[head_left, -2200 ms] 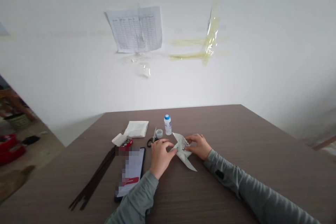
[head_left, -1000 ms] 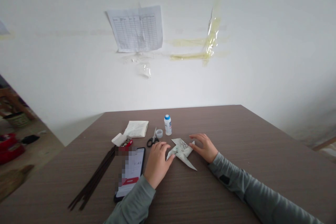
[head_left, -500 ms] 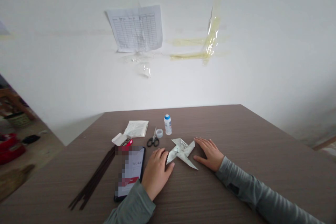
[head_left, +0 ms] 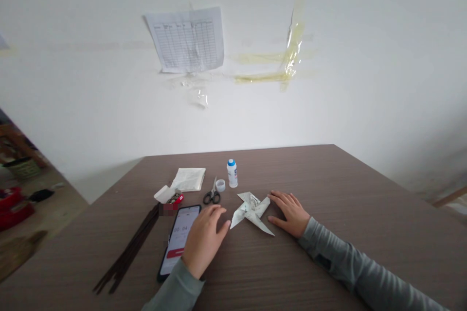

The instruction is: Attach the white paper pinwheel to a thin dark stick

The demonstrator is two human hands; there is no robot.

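- On the desk (head_left: pixel 328 175), near the front edge: a paper pinwheel (head_left: pixel 251 211) lies flat, four pointed vanes, dark printed marks on pale paper, between the two hands.
- Left hand (head_left: pixel 204 240): palm down, fingers loosely together and slightly curled, holding nothing. Its fingertips (head_left: pixel 223 218) stop just short of the pinwheel's lower-left vane, to the pinwheel's left; contact not evident. The heel of the hand lies over the lower right of a phone (head_left: pixel 179 235).
- Right hand (head_left: pixel 290 214): palm down, fingers spread flat on the desk, thumb out, holding nothing. It lies to the pinwheel's right, fingertips just beside the upper right vane; cannot tell whether they touch.
- Pinwheel's long axis: upper left to lower right, its longest vane pointing towards the person and to the right, ending just beyond the right thumb. The right hand is slightly the nearer of the two.
- Beyond the pinwheel: glue bottle (head_left: pixel 232 173) with a blue cap, small clear cup (head_left: pixel 220 185), and scissors (head_left: pixel 211 196) with dark handles.
- Further left: folded papers (head_left: pixel 188 179), a small open box (head_left: pixel 167 195), and a bundle of long dark sticks (head_left: pixel 126 252).
- Wall behind: a ruled sheet (head_left: pixel 186 39) and strips of yellowed tape (head_left: pixel 295 43).
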